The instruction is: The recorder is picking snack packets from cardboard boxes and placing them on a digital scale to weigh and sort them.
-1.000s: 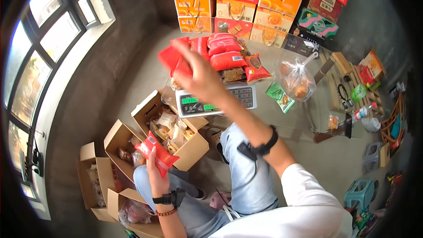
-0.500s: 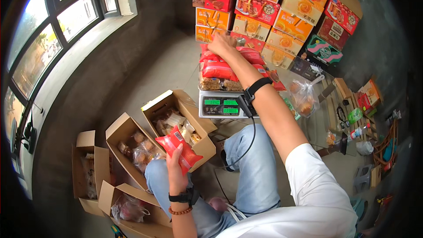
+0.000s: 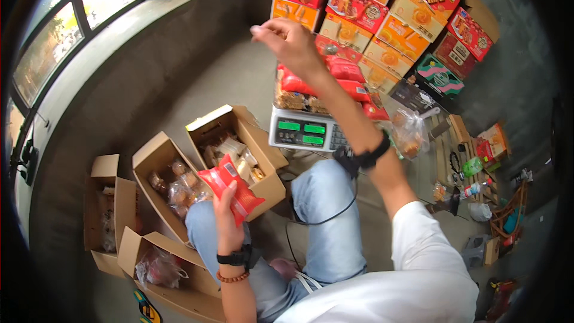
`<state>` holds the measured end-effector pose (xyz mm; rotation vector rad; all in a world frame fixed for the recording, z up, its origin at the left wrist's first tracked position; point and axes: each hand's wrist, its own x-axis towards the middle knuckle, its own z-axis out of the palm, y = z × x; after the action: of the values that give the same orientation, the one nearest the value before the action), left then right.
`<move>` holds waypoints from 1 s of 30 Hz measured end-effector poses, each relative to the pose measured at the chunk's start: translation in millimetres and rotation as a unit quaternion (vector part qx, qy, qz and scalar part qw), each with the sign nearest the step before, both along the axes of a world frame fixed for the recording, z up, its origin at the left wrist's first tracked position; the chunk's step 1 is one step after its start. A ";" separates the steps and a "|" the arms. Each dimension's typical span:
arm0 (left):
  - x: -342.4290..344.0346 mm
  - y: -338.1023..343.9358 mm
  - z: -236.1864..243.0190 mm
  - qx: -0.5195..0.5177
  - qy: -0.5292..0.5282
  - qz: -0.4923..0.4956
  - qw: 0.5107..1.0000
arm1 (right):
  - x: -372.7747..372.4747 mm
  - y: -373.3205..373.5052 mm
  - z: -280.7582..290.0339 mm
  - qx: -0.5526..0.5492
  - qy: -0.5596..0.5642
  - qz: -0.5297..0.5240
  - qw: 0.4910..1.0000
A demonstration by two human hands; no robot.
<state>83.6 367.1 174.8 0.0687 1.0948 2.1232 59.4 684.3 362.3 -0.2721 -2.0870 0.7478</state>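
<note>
Red snack packet (image 3: 230, 194) sits in the left hand (image 3: 226, 212), fingers wrapped round its lower half, packet tilted and raised just over the near lap, directly beside the open cardboard box (image 3: 254, 143) of small wrapped cakes; the grip looks firm, thumb across the front, probably so the flat pack does not slide; right hand (image 3: 287, 42) is lifted high and far, above the digital scale (image 3: 305, 131), fingers loosely curled and pinched at the tips; whether anything small is pinched there I cannot tell; nothing large is in it; wrist carries a dark watch, and a black cable hangs from that forearm down across the knee; scale stands on the floor in front of the knees, its green displays facing the person, likely so readings show from the seated position; on its pan lies a heap of red packets (image 3: 341, 78) over some brown wrapped snacks, stacked flat, which keeps the pile from tipping; a second open box (image 3: 158, 158) to the left holds clear-wrapped buns; two more boxes (image 3: 104, 203) lie further left and near, flaps open; far side, stacked orange and red cartons (image 3: 382, 18) lean against the grey wall; a clear plastic bag (image 3: 409, 134) of goods rests right of the scale; scissors, bottles and small tools are scattered on slats at far right; window along the left.
</note>
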 end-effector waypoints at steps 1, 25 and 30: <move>0.3 0.7 -1.8 0.009 0.003 -0.004 1.000 | 16.6 -39.6 2.5 -0.117 0.045 0.207 0.970; 22.7 2.0 -25.1 -0.005 0.059 0.003 0.998 | 163.3 -227.7 44.0 -0.185 0.280 0.647 0.685; 26.4 3.6 -26.4 0.010 0.061 0.005 0.998 | 160.7 -231.9 -10.3 -0.145 0.228 0.531 0.803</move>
<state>110.0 370.7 148.4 0.2042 1.1464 2.1625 220.1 452.4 352.0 0.9321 -1.5126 1.5946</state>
